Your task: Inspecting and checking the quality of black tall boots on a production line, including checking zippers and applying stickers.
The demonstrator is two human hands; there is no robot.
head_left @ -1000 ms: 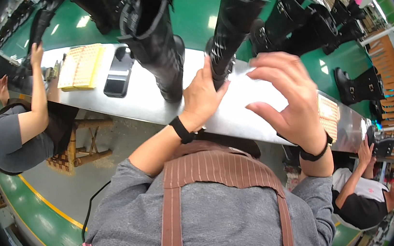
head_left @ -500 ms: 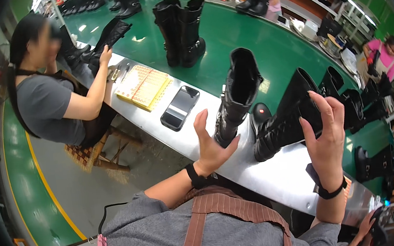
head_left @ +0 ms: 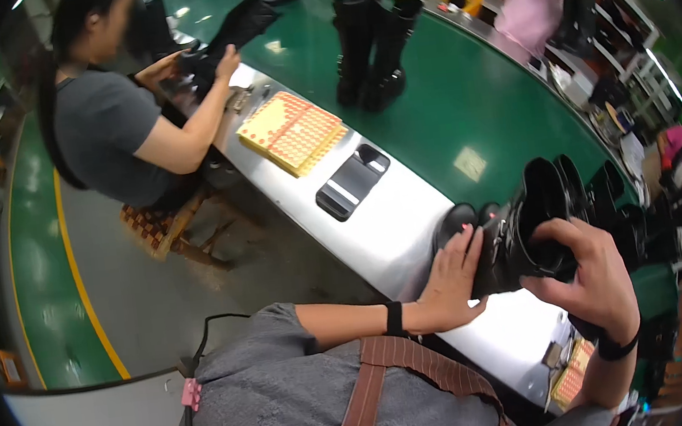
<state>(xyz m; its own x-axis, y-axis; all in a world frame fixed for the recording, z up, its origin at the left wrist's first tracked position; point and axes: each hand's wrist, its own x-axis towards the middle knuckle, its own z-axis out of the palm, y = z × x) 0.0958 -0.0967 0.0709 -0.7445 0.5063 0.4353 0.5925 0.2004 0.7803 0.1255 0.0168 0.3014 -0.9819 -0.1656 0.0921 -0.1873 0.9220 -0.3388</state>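
A black leather boot (head_left: 493, 254) with a buckled strap leans at the right of the metal worktop, its wide shaft opening facing up towards me. My right hand (head_left: 588, 273) grips the rim of that opening, fingers curled into the shaft and thumb at the near edge. Against the boot's lower part lies my left hand (head_left: 450, 285), its fingers stretched out and thumb apart. Just beyond the fingertips show rounded black boot toes (head_left: 453, 221). More black boot shafts (head_left: 573, 182) stand close behind; where one boot ends and another begins is partly hidden.
A dark phone (head_left: 352, 182) and a yellow stack of dotted cards (head_left: 291, 133) lie on the metal worktop (head_left: 398, 236). Two tall boots (head_left: 373, 49) stand on the green table. At left a seated co-worker (head_left: 119, 112) handles a boot; another person in pink (head_left: 532, 6) works across the table.
The boot that stood upright by my left hand is gone from that spot. Both hands, previously hovering apart, now touch a boot at the right. The co-worker in pink has leaned over.
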